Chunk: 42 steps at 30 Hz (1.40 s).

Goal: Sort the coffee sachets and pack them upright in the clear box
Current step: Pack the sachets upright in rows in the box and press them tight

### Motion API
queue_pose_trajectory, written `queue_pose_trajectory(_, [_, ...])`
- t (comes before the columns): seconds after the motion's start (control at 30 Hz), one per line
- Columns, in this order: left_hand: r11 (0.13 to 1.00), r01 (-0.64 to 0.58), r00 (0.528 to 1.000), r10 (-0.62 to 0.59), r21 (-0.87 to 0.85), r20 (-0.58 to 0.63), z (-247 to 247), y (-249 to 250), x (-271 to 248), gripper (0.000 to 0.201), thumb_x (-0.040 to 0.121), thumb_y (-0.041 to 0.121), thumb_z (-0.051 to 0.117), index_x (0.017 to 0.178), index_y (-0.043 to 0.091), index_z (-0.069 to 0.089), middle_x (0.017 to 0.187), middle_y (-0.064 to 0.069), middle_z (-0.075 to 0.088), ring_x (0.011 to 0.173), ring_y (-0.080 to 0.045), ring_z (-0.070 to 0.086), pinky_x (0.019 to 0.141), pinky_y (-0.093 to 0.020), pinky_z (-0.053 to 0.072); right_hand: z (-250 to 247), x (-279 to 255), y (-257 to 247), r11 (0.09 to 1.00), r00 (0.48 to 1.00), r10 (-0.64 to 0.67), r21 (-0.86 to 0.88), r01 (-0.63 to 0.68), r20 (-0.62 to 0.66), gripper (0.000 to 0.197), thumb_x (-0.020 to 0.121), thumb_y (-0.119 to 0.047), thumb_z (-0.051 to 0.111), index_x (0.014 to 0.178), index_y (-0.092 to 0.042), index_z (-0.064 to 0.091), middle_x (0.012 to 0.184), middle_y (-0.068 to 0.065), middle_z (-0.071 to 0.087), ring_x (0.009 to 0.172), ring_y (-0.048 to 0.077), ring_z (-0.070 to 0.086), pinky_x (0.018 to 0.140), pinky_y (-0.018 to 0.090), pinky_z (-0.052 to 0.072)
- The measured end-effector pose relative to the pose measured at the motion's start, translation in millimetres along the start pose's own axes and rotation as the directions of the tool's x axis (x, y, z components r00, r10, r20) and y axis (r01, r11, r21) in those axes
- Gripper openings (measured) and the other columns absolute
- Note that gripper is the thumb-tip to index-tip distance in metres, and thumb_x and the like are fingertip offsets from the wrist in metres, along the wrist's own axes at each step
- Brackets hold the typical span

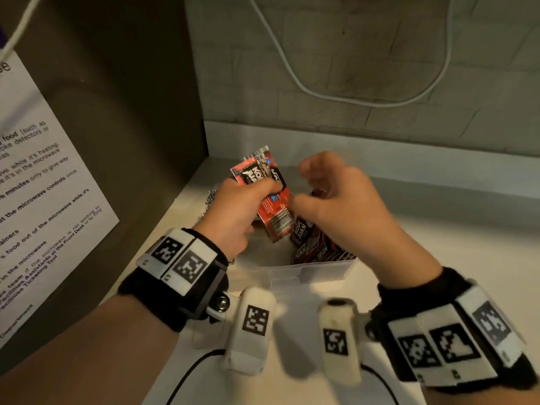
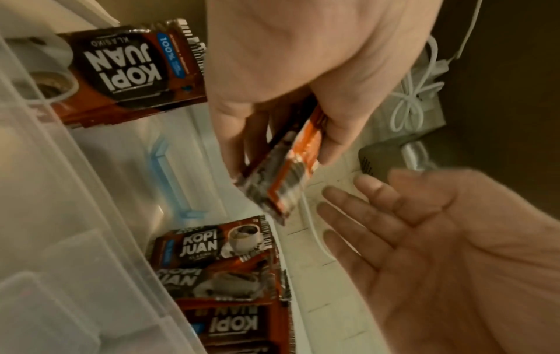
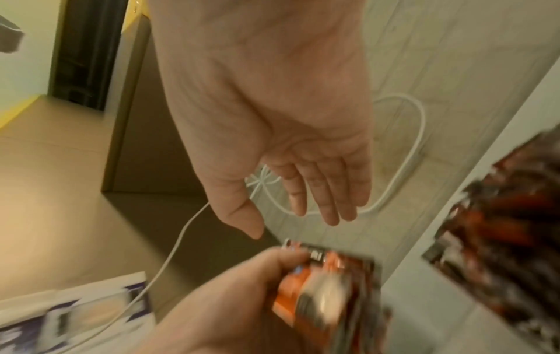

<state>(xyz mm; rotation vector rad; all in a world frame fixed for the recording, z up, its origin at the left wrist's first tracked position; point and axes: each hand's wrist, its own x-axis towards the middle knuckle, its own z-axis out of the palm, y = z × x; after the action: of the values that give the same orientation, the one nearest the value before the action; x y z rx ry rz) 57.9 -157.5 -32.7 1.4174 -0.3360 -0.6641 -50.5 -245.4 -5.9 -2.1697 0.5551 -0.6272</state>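
My left hand (image 1: 245,206) grips a small bunch of red-orange coffee sachets (image 1: 271,206) above the clear box (image 1: 292,273); the left wrist view shows thumb and fingers clamped on the sachets (image 2: 284,172). My right hand (image 1: 330,194) hovers just right of the bunch, empty, its fingers (image 3: 321,191) straight. Brown Kopi Juan sachets (image 1: 315,249) stand packed at the box's right end, their stack (image 2: 130,71) on edge. More brown sachets (image 2: 212,251) lie flat lower down; whether inside the box I cannot tell.
A grey microwave side with a printed notice (image 1: 43,185) walls off the left. A white cable (image 1: 350,97) loops on the tiled back wall. Loose sachets (image 1: 210,200) lie left of the box. A black cable (image 1: 190,372) runs over the near counter.
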Motion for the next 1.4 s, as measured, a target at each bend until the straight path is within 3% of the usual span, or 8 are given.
queue_pose_trajectory(0.17, [0.990,-0.005,1.000,0.006,-0.138,0.006,-3.9,2.2,-3.2,0.007,0.085,0.010,0.064,0.092,0.011,0.068,0.071,-0.005,0.068,0.067,-0.019,0.067,0.059,-0.030,0.054,35.0,-13.1,-18.4,1.000,0.962,-0.010,-0.021,0.017,0.272,0.073,0.071,-0.021,0.077,0.131,-0.021,0.035,0.114,0.000,0.055,0.099,0.014,0.059,0.085,0.028,0.053])
queue_pose_trajectory(0.37, [0.962,0.094,0.996,-0.093,-0.257,0.016,-15.5,-1.3,-4.4,0.015,0.084,0.011,0.066,0.071,0.016,0.060,0.060,0.000,0.061,0.051,-0.013,0.061,0.050,-0.024,0.047,55.4,-14.4,-22.4,0.982,0.971,-0.018,-0.177,0.062,0.238,0.058,0.089,-0.014,0.059,0.135,-0.013,0.025,0.109,0.009,0.061,0.091,0.023,0.063,0.075,0.032,0.052])
queue_pose_trajectory(0.63, [0.935,0.143,0.989,-0.122,-0.324,0.082,-24.5,-8.8,-10.6,0.024,0.076,0.026,0.077,0.095,0.016,0.068,0.075,-0.002,0.067,0.063,-0.015,0.065,0.060,-0.026,0.053,61.0,-12.1,-20.3,0.996,0.922,0.075,0.018,-0.088,0.379,0.050,0.079,-0.010,0.067,0.122,-0.011,0.043,0.093,-0.001,0.055,0.083,0.012,0.055,0.068,0.023,0.044])
queue_pose_trajectory(0.9, [0.906,-0.159,0.986,0.166,-0.392,-0.014,-27.0,-9.7,-13.5,0.014,0.083,0.019,0.068,0.090,0.025,0.057,0.077,-0.002,0.063,0.068,-0.016,0.067,0.065,-0.032,0.054,54.5,-14.5,-18.9,0.930,0.797,0.061,0.256,-0.264,0.600,0.033,0.077,-0.007,0.071,0.104,-0.019,0.055,0.078,-0.003,0.057,0.070,0.012,0.054,0.055,0.025,0.044])
queue_pose_trajectory(1.0, [0.904,-0.203,0.979,0.181,-0.376,-0.093,-27.3,-11.2,-11.7,0.016,0.080,0.022,0.072,0.083,0.019,0.056,0.077,-0.002,0.065,0.066,-0.016,0.067,0.063,-0.030,0.054,57.7,-14.4,-15.2,0.932,0.807,0.086,0.238,-0.272,0.585,0.027,0.077,-0.003,0.071,0.099,-0.007,0.058,0.077,0.005,0.057,0.064,0.016,0.054,0.053,0.027,0.045])
queue_pose_trajectory(1.13, [0.919,-0.096,0.987,0.138,-0.382,0.085,-27.1,-15.4,-19.8,0.054,0.070,0.028,0.068,0.121,0.024,0.053,0.107,-0.008,0.073,0.099,-0.021,0.070,0.074,-0.029,0.057,53.6,-10.3,-10.1,0.898,0.883,0.111,0.335,-0.286,0.456,0.021,0.085,0.001,0.056,0.100,-0.012,0.054,0.067,-0.002,0.051,0.052,0.005,0.050,0.048,0.020,0.039])
queue_pose_trajectory(1.27, [0.959,0.009,0.981,0.046,-0.284,0.189,-23.2,-16.6,-25.4,0.027,0.094,0.024,0.050,0.118,0.020,0.061,0.112,0.002,0.072,0.099,-0.013,0.067,0.078,-0.026,0.053,55.1,-8.4,-8.6,0.960,0.881,0.004,0.246,-0.136,0.473,0.036,0.085,-0.015,0.060,0.119,-0.022,0.048,0.101,0.005,0.065,0.093,0.008,0.065,0.083,0.025,0.054])
queue_pose_trajectory(1.4, [0.943,0.093,0.975,-0.021,-0.319,0.220,-28.0,-12.7,-21.4,0.034,0.100,0.026,0.034,0.112,0.018,0.065,0.106,0.001,0.074,0.087,-0.014,0.071,0.064,-0.028,0.057,53.0,-5.8,-0.4,0.999,0.878,0.040,-0.023,-0.033,0.477,0.040,0.080,-0.061,0.033,0.112,-0.042,0.048,0.119,-0.003,0.049,0.118,0.023,0.039,0.099,0.039,0.029])
